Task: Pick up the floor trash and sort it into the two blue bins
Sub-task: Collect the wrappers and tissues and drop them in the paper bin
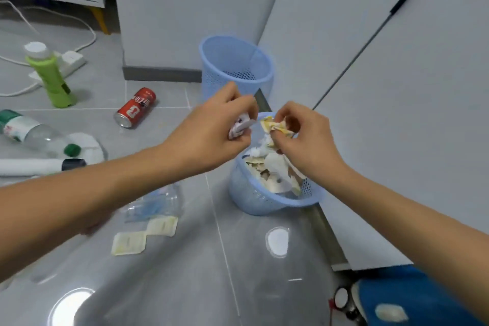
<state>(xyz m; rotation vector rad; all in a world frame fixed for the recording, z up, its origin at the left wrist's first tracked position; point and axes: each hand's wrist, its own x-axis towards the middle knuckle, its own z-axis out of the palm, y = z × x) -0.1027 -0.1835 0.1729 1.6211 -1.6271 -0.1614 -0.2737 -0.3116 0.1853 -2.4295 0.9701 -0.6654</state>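
Two blue mesh bins stand by the grey cabinet. The near bin (pixel 254 201) holds crumpled paper and wrappers (pixel 275 169). The far bin (pixel 232 60) looks hollow from here. My left hand (pixel 211 129) hovers over the near bin's left rim, shut on a small white and purple wrapper (pixel 239 127). My right hand (pixel 307 137) is above the same bin, pinching a crumpled yellow and white wrapper (pixel 272 125). On the floor to the left lie a red can (pixel 135 108), a clear bottle with a green cap (pixel 37 135) and a green bottle (pixel 51 76) standing upright.
Under my left forearm lie a clear plastic bag (pixel 156 204) and two pale sachets (pixel 143 235). A white tube (pixel 39 166) lies at far left, a power strip with cable (pixel 71 60) behind the green bottle. Cabinet fronts close off the right side.
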